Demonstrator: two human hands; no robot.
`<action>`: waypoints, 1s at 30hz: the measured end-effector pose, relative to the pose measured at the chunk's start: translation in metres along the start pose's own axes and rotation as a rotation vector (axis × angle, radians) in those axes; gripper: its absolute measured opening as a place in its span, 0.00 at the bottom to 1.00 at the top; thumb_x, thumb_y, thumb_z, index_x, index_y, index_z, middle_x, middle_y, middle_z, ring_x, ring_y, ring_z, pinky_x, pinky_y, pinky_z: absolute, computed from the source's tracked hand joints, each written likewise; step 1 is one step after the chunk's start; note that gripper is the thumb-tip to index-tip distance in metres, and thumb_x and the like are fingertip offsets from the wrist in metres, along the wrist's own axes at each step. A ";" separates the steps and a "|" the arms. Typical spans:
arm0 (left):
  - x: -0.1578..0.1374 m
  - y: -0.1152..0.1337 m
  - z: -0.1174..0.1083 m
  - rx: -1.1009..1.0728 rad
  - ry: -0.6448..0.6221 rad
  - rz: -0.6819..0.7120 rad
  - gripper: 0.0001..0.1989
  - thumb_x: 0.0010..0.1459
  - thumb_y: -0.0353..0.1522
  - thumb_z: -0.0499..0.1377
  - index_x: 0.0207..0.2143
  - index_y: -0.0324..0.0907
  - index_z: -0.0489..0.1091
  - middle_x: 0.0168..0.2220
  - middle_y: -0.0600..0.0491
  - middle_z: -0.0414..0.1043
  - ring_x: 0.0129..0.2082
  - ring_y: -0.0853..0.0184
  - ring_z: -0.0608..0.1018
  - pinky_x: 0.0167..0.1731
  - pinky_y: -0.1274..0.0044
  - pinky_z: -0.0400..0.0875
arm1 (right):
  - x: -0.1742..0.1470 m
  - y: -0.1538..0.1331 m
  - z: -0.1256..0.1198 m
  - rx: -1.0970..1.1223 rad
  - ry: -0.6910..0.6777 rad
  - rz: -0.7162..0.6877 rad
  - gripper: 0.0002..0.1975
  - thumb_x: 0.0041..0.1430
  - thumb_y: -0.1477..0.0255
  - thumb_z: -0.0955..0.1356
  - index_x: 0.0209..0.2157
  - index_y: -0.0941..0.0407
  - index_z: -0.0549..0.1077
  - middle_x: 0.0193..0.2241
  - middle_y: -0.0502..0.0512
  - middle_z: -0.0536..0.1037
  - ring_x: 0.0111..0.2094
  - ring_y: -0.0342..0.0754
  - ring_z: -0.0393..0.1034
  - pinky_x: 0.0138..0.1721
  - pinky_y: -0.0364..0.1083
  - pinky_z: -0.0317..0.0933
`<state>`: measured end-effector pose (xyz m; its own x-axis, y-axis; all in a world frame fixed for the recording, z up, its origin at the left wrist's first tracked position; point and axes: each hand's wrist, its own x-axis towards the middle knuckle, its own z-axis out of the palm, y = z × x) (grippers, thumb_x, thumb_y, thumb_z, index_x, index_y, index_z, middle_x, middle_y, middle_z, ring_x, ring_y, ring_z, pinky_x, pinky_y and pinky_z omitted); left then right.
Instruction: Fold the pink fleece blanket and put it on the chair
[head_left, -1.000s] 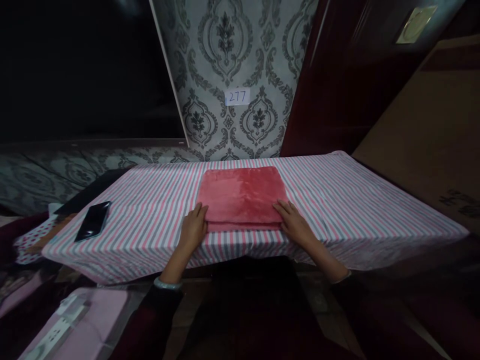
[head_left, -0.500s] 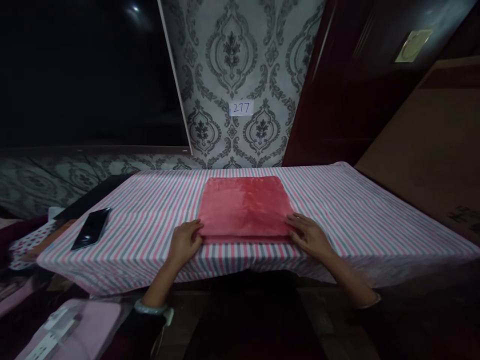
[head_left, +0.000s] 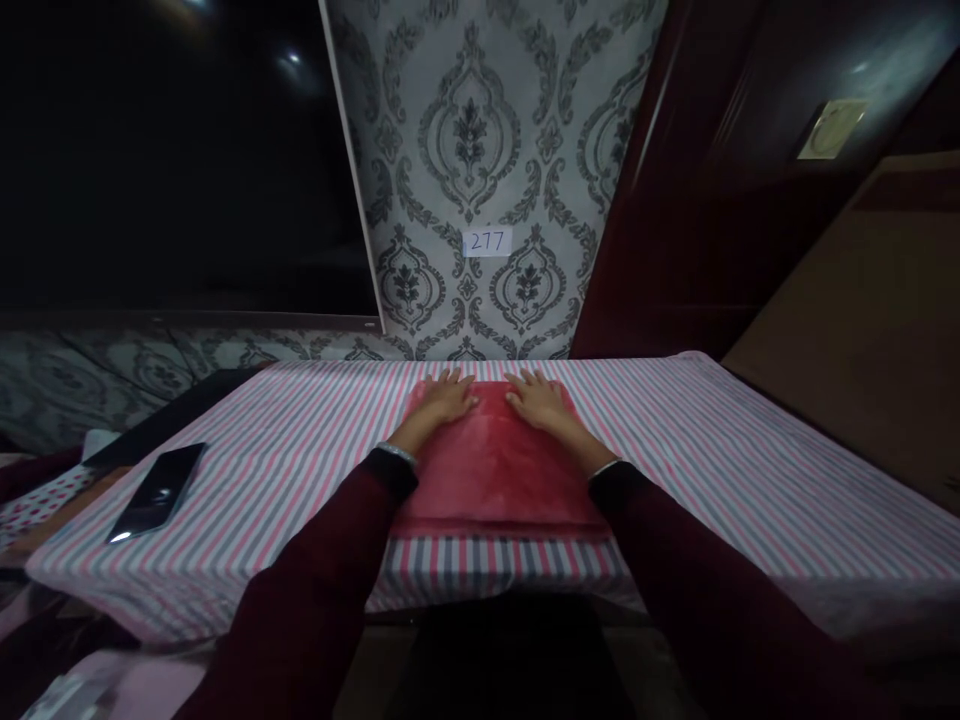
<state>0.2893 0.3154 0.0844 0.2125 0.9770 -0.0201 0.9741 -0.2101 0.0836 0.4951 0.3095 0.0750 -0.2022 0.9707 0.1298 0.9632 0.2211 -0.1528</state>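
Note:
A folded red plush cloth (head_left: 499, 470) lies flat on the striped tablecloth (head_left: 307, 450), its near edge close to the table's front. My left hand (head_left: 448, 397) rests with spread fingers on the cloth's far left part. Over its far right part, my right hand (head_left: 538, 402) lies flat, fingers spread as well. Neither hand grips anything. Between the hands, a strip of the cloth's far edge shows; the parts under my palms and forearms are hidden.
A black phone (head_left: 157, 492) lies on the table's left side. Behind the table, a large dark screen (head_left: 172, 170) stands at the left, and a paper marked 277 (head_left: 487, 241) is on the patterned wall. A brown cardboard panel (head_left: 862, 330) borders the right side.
Both hands have left the near side corners of the red cloth and moved forward onto its far part, with fingers now spread. The view has tilted slightly upward.

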 end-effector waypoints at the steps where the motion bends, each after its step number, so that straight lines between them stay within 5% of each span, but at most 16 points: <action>1: 0.006 0.000 0.005 0.014 0.007 0.000 0.32 0.69 0.47 0.49 0.71 0.49 0.55 0.76 0.47 0.44 0.75 0.51 0.47 0.70 0.52 0.40 | 0.005 -0.003 0.003 -0.006 -0.020 -0.014 0.28 0.74 0.61 0.56 0.72 0.49 0.56 0.73 0.59 0.53 0.73 0.64 0.44 0.67 0.68 0.46; 7: 0.015 -0.012 0.059 0.048 0.202 -0.015 0.30 0.70 0.48 0.46 0.70 0.49 0.59 0.68 0.42 0.63 0.68 0.47 0.62 0.67 0.45 0.42 | 0.015 0.002 0.046 -0.004 -0.036 -0.121 0.28 0.74 0.58 0.56 0.70 0.50 0.60 0.71 0.57 0.59 0.71 0.63 0.48 0.68 0.69 0.41; 10: 0.018 -0.014 0.072 0.047 0.220 -0.005 0.29 0.70 0.47 0.47 0.69 0.49 0.61 0.67 0.43 0.64 0.66 0.47 0.63 0.68 0.47 0.42 | 0.014 0.007 0.062 0.019 0.000 -0.129 0.27 0.74 0.59 0.56 0.69 0.50 0.62 0.69 0.58 0.63 0.69 0.63 0.53 0.67 0.70 0.42; 22: 0.014 -0.009 0.068 -0.023 0.255 -0.047 0.29 0.69 0.48 0.48 0.65 0.46 0.66 0.64 0.44 0.69 0.64 0.46 0.67 0.67 0.48 0.44 | 0.016 0.010 0.068 0.027 0.018 -0.125 0.28 0.73 0.59 0.57 0.70 0.49 0.61 0.69 0.59 0.63 0.68 0.63 0.54 0.67 0.70 0.43; 30: 0.012 -0.014 0.058 -0.047 0.275 -0.356 0.26 0.69 0.46 0.47 0.54 0.40 0.75 0.58 0.39 0.73 0.62 0.46 0.67 0.61 0.48 0.58 | 0.016 0.011 0.071 0.039 0.096 -0.112 0.26 0.73 0.61 0.57 0.66 0.53 0.66 0.63 0.61 0.71 0.65 0.62 0.60 0.67 0.67 0.44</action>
<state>0.2830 0.3283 0.0255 -0.1703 0.9629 0.2094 0.9768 0.1370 0.1647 0.4899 0.3344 0.0057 -0.2887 0.9266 0.2408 0.9276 0.3330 -0.1694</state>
